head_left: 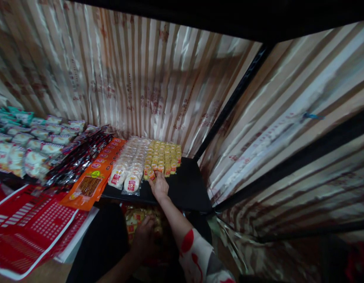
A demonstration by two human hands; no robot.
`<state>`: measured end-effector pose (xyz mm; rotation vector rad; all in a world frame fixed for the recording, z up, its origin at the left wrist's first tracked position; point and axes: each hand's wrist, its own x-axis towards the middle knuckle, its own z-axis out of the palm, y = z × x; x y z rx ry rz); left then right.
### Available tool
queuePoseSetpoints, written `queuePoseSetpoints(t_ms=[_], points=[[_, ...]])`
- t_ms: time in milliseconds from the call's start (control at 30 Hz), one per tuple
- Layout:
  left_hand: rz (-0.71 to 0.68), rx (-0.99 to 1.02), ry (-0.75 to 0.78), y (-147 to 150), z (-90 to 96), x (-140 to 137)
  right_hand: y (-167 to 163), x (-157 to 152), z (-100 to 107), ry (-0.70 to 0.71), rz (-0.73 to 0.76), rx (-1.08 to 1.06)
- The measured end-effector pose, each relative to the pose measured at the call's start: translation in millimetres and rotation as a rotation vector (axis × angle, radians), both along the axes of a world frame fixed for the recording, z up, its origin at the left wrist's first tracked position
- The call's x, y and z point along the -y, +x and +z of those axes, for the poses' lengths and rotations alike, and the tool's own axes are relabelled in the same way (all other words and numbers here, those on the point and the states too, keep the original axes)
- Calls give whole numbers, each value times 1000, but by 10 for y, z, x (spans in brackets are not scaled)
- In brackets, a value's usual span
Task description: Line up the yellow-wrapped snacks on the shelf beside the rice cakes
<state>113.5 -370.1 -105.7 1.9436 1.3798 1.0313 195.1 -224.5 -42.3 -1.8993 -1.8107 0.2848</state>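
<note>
My right hand [160, 186] reaches onto the black shelf [186, 186], its fingers closed on a small yellow snack packet [151, 175] at the front of the rows. Yellow packets with red labels [166, 155] stand in close rows just beyond the fingertips. Lower down, in dim light, my left hand [145, 235] lies over a container of more yellow packets [133, 220]. Its fingers are curled, and whatever they hold is hidden.
Left of the yellow rows lie clear-wrapped round white cakes [131, 182], an orange bag of stick snacks [92, 181], dark shiny packs [78, 157] and white packs [36, 161]. A red basket [37, 228] stands front left. Black posts [235, 98] and striped sheeting [135, 74] enclose the shelf.
</note>
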Motion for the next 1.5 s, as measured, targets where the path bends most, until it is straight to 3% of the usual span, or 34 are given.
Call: queuePoseSetpoints(t_ms=[133, 300, 567, 767, 1000, 1167, 1300, 1500], points=[[-2, -10, -14, -72, 10, 0, -47, 3, 13, 2, -10, 17], [-9, -17, 4, -50, 4, -65, 78, 83, 43, 110, -31, -59], [-38, -18, 47, 290, 134, -310, 864, 179, 20, 192, -251, -224], [-15, -88, 147, 425, 207, -605, 1275, -44, -77, 173, -329, -245], [-32, -239, 281, 354, 332, -1092, 1409, -436, -59, 123, -375, -254], [-125, -404, 324, 279, 288, -1375, 1455, -628, -65, 114, -342, -237], [-180, -443, 356, 373, 230, -1485, 1446, -750, -112, 84, -325, -220], [-141, -430, 367, 577, 121, -1520, 1404, -877, -206, 81, -315, -214]])
